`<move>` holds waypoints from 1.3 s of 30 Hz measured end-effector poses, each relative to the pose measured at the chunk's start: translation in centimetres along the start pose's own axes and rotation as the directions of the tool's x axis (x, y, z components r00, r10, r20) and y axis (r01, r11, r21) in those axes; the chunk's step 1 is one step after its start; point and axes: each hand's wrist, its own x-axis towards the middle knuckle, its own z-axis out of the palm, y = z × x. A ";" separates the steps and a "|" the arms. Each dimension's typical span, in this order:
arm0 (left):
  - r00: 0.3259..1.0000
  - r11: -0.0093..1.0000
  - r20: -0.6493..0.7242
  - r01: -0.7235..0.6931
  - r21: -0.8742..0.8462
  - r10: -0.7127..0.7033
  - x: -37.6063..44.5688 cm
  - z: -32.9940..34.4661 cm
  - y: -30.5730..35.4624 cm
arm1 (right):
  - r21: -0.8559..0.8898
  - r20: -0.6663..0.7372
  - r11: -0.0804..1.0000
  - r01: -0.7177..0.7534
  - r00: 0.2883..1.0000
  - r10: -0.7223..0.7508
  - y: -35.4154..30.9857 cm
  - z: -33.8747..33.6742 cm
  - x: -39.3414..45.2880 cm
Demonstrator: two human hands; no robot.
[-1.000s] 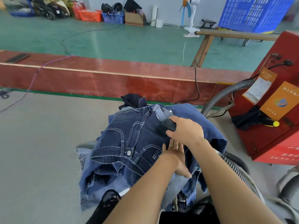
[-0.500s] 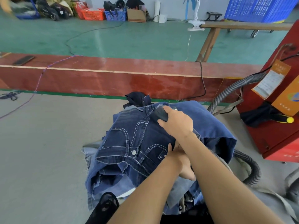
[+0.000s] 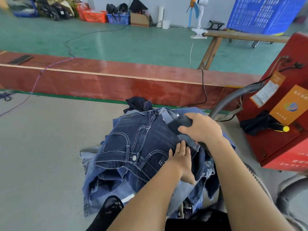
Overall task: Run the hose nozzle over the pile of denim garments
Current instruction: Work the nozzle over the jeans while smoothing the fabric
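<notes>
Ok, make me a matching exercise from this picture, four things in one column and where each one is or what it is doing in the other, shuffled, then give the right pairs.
Things
1. hose nozzle
2. left hand
3. red machine
4. phone

Places or states
A. lying on the long red board at far left
B. gripped by the right hand on top of the denim pile
C. standing on the floor to the right of the pile
D. pressed flat on the dark jeans, fingers straight

Pairs: 1-B, 2-D, 3-C, 4-A
</notes>
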 end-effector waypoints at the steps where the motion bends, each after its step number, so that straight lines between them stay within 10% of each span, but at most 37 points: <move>1: 1.000 1.000 0.005 0.008 0.002 -0.008 0.1 0.0 0.1 | -0.034 0.020 0.999 0.006 1.000 -0.005 0.1 0.5 -0.1; 18: 0.992 0.960 0.124 -0.046 0.275 0.012 1.4 0.1 0.0 | -0.197 -0.089 0.980 0.016 0.995 -0.034 -2.9 5.8 2.7; 28: 0.998 0.997 0.041 0.053 0.059 -0.056 0.8 0.1 0.5 | 0.270 -0.362 0.959 0.084 0.932 0.021 -2.4 -0.2 2.6; 39: 0.999 0.998 0.039 0.035 0.057 -0.037 0.6 0.0 0.6 | -0.085 0.050 0.996 0.031 0.998 -0.027 -0.6 2.1 -0.7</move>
